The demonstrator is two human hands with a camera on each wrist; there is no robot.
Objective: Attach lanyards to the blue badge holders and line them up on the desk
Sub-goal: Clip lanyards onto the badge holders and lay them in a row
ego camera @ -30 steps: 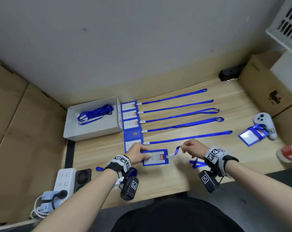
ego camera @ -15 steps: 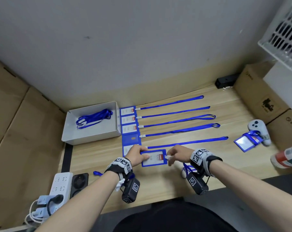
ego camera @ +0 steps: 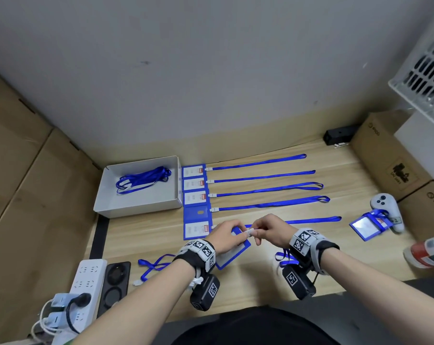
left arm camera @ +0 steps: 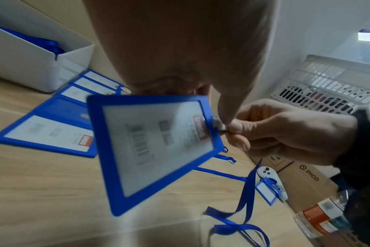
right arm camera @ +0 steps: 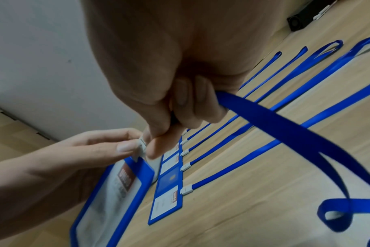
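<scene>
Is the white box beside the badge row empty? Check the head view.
No, the white box holds a bundle of blue lanyards.

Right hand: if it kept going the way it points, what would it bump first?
Probably the left hand, which holds the badge holder. The right hand points left, and its white clip already touches the holder's edge.

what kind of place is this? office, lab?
Likely an office or storeroom desk used for recording: a wooden desk against a plain wall, cardboard boxes stacked beside it, a power strip, and a white VR controller.
</scene>
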